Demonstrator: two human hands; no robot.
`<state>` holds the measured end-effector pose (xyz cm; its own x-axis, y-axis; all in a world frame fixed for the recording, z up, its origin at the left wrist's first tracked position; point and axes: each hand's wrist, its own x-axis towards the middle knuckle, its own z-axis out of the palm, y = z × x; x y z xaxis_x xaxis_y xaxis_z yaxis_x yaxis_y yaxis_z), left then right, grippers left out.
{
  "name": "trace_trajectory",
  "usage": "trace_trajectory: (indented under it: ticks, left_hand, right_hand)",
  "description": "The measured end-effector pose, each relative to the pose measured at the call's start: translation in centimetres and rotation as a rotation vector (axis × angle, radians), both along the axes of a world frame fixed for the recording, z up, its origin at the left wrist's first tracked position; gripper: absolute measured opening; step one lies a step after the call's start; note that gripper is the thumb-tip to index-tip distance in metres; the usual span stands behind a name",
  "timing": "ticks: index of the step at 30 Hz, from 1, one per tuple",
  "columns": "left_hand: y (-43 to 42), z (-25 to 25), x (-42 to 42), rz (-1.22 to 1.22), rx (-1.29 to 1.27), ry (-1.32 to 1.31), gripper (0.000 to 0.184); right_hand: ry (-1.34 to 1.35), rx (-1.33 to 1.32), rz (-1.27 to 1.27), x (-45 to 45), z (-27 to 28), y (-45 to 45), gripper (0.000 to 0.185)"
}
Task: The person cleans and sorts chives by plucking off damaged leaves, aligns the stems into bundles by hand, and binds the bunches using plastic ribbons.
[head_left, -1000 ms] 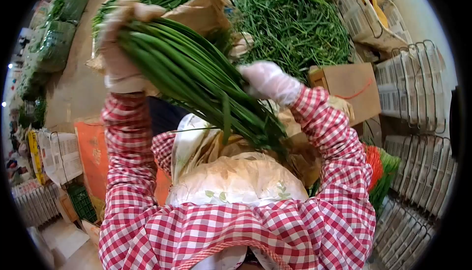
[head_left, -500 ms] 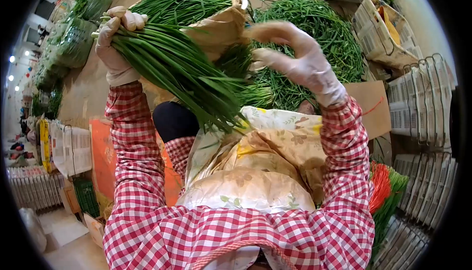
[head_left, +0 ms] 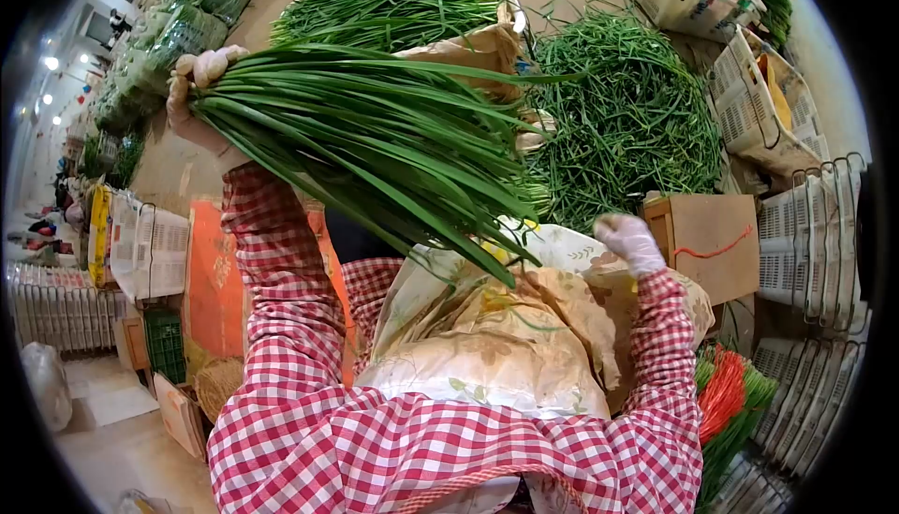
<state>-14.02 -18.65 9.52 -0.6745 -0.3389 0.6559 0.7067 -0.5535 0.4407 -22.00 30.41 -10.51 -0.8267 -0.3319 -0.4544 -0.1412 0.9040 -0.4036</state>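
Raised at the upper left, my left hand (head_left: 201, 93), in a pale glove, grips the base of a large bunch of long green stalks (head_left: 365, 130). The leaves fan out to the right, over my stained apron (head_left: 487, 355). My right hand (head_left: 630, 241), also gloved, is closed above the right side of the apron, apart from the bunch; what it holds, if anything, is hidden. It is nearest to a cardboard box (head_left: 707, 247) with a red strand (head_left: 716, 245) on it.
A lined crate (head_left: 513, 18) of green stalks stands ahead, beside a heap of loose greens (head_left: 623, 121). White crates (head_left: 810, 233) line the right side. An orange-red board (head_left: 213, 280) lies left. Red ties (head_left: 722, 397) and more greens are at lower right.
The bunch has swung up and fanned out to the right. My right hand has moved down and back from the heap, and its fingers have closed.
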Motion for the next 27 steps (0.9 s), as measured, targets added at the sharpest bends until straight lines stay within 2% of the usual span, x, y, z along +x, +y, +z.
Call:
trace_trajectory:
  ticks: [3, 5, 6, 9, 10, 11, 13, 14, 15, 16, 17, 18, 19, 20, 21, 22, 23, 24, 25, 27]
  left_hand:
    - [-1.0, -2.8, 0.6, -0.041, 0.031, -0.01, 0.01]
    - [-0.7, -4.2, 0.6, -0.137, 0.018, 0.034, 0.006]
    - [-0.5, -4.8, 0.4, -0.233, 0.001, 0.088, 0.009]
    - [-0.4, -6.0, 0.4, -0.306, 0.128, 0.12, 0.008]
    - [0.5, -5.7, 0.0, -0.292, 0.169, 0.175, 0.016]
    - [1.2, -5.2, -0.2, -0.3, 0.174, 0.176, 0.016]
    - [3.7, -2.9, -0.4, -0.216, -0.025, 0.092, 0.013]
    - [5.4, -2.2, -0.6, 0.026, -0.175, -0.05, 0.016]
    - [7.3, -1.5, -0.8, 0.249, -0.332, -0.209, 0.022]
    - [10.6, -1.6, -1.6, 0.303, -0.502, -0.195, 0.02]
    - [14.0, -1.7, -2.3, 0.366, -0.669, -0.169, 0.018]
    - [17.3, -1.8, -3.1, 0.432, -0.824, -0.129, 0.017]
    - [20.8, -0.2, -4.2, 0.526, -1.086, -0.027, 0.016]
    - [23.9, -0.6, -5.5, 0.703, -1.19, 0.31, 0.012]
    - [26.3, -1.2, -5.1, 0.58, -1.408, 0.242, 0.019]
    - [28.6, -1.8, -4.8, 0.649, -1.653, 0.286, 0.017]
    - [30.8, -3.3, -4.6, 0.638, -1.734, 0.263, 0.015]
    - [33.1, -4.5, -3.4, 1.062, -1.782, 0.219, 0.011]
    - [34.2, -6.0, -2.6, 1.073, -1.968, 0.215, 0.011]
    - [35.2, -9.9, -3.5, 0.883, -2.091, 0.264, 0.01]
  right_hand:
    - [0.243, -0.66, -0.337, -0.8, 4.3, -0.5, 0.029]
    - [0.221, -0.909, -0.388, -1.8, 6.4, -0.8, 0.026]
    - [0.278, -0.941, -0.344, -1.5, 8.8, -1.6, 0.024]
    - [0.29, -1.045, -0.414, -0.5, 12.9, -2.8, 0.022]
    - [0.294, -1.039, -0.42, 0.0, 14.0, -3.3, 0.022]
    - [0.317, -1.118, -0.368, 0.6, 15.1, -3.8, 0.022]
    - [0.357, -1.266, -0.248, 2.0, 16.8, -6.0, 0.027]
    - [0.411, -1.195, -0.076, 2.3, 17.1, -7.1, 0.05]
    - [0.514, -1.147, 0.148, 2.6, 17.3, -8.5, 0.083]
    - [0.56, -1.107, 0.276, 2.8, 16.8, -9.8, 0.104]
    - [0.622, -1.163, 0.367, 2.8, 16.1, -11.2, 0.107]
    - [0.588, -1.129, 0.313, 3.1, 15.2, -11.7, 0.111]
    - [0.553, -1.096, 0.259, 3.3, 14.4, -12.1, 0.115]
    - [0.527, -1.074, 0.206, 3.5, 13.5, -12.1, 0.115]
    - [0.528, -1.069, 0.161, 3.7, 12.8, -12.2, 0.114]
    - [0.542, -1.072, 0.117, 3.9, 12.1, -12.2, 0.114]
    - [0.565, -1.079, 0.083, 4.0, 11.4, -12.0, 0.113]
    - [0.596, -1.085, 0.056, 4.1, 10.9, -11.9, 0.113]
    - [0.631, -1.09, 0.034, 4.1, 10.4, -11.8, 0.112]
    - [0.703, -1.105, 0.0, 4.0, 9.6, -11.6, 0.111]
